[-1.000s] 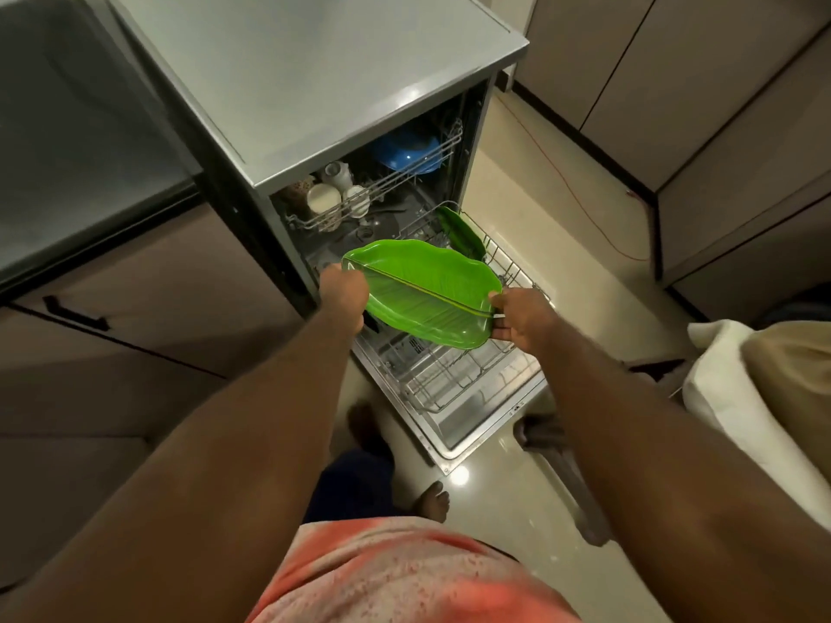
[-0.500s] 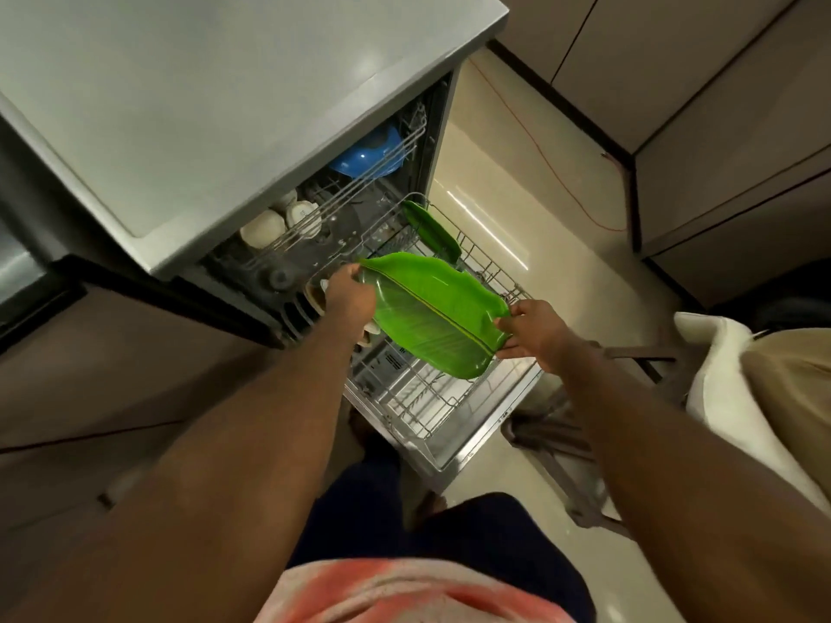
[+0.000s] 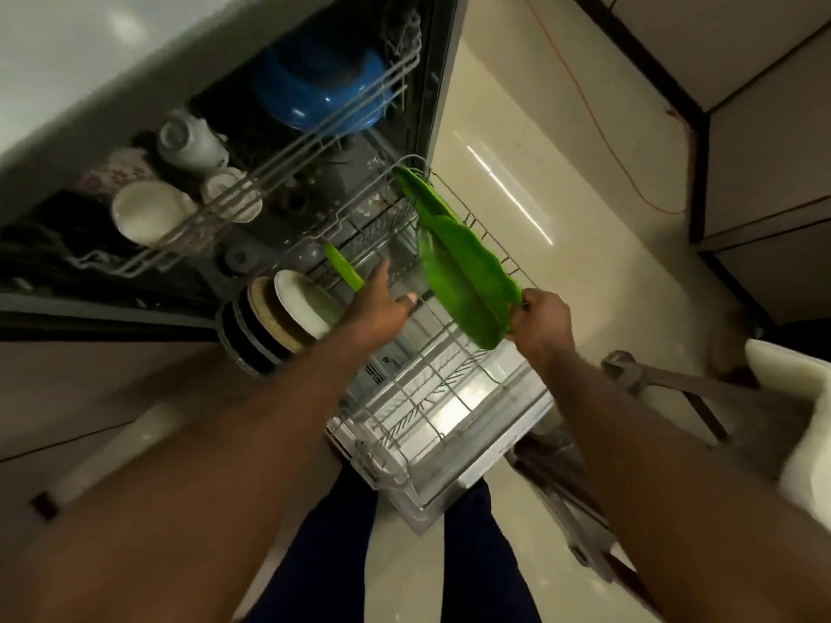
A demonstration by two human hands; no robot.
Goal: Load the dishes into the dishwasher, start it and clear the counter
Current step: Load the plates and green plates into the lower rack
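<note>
A green leaf-shaped plate point(image 3: 467, 276) stands tilted on edge over the pulled-out lower rack point(image 3: 431, 411) of the open dishwasher. My right hand point(image 3: 542, 319) grips its near end. My left hand point(image 3: 382, 303) is off the plate, fingers stretched out over the rack tines, beside a thin green edge point(image 3: 344, 267) of another dish. A second green leaf plate point(image 3: 416, 186) stands at the rack's far right corner. Round plates point(image 3: 288, 308) stand in the rack's left side.
The upper rack point(image 3: 252, 204) holds white cups point(image 3: 148, 213) and a blue bowl point(image 3: 319, 92). A metal-framed seat point(image 3: 665, 388) with white cloth point(image 3: 805, 397) stands at the right. A red cord point(image 3: 602, 132) crosses the tiled floor. Cabinets line the far right.
My left hand has let go of the green leaf plate. My right hand alone has turned it onto its edge and lowered it toward the rack's right side. My head has leaned closer.
</note>
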